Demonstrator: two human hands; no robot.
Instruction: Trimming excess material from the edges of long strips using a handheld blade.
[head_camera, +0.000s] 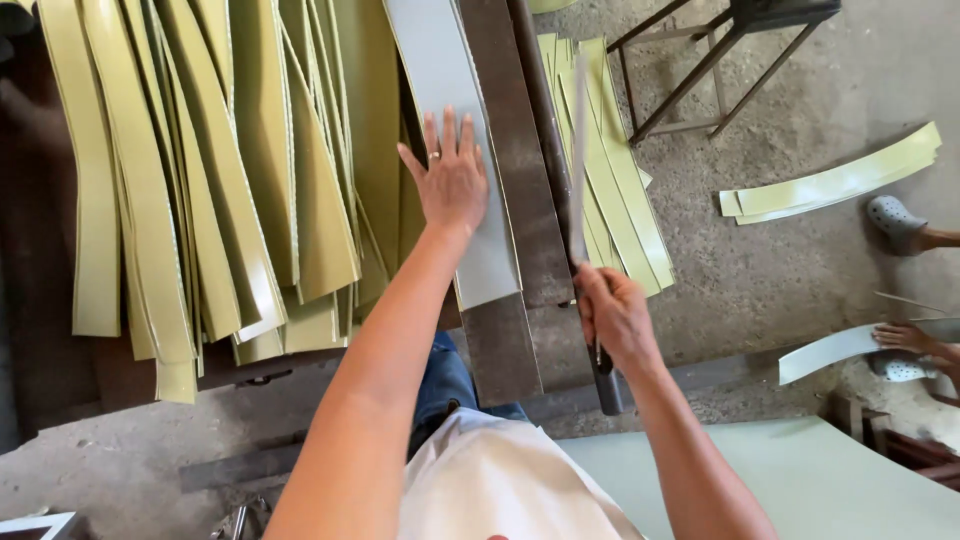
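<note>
While pinned flat under left hand (452, 185) | grey strip (450, 120) running lengthwise away | right hand (612, 318) gripping shear lever (578, 160) just alongside

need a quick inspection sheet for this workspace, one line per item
surface: dark metal shear bed, worn, running away from the person.
job's things: pale grey sheet strip flat on the bed; long lever blade with dark handle alongside.
clutter: pile of olive-green cut strips to the left; more cut strips on the floor right of the bed.
grippers: left hand pressed flat on the grey strip, fingers spread; right hand closed around the blade handle.
cables: nothing seen.
surroundings: concrete floor, metal stand, another person's hand on a curved strip.
</note>
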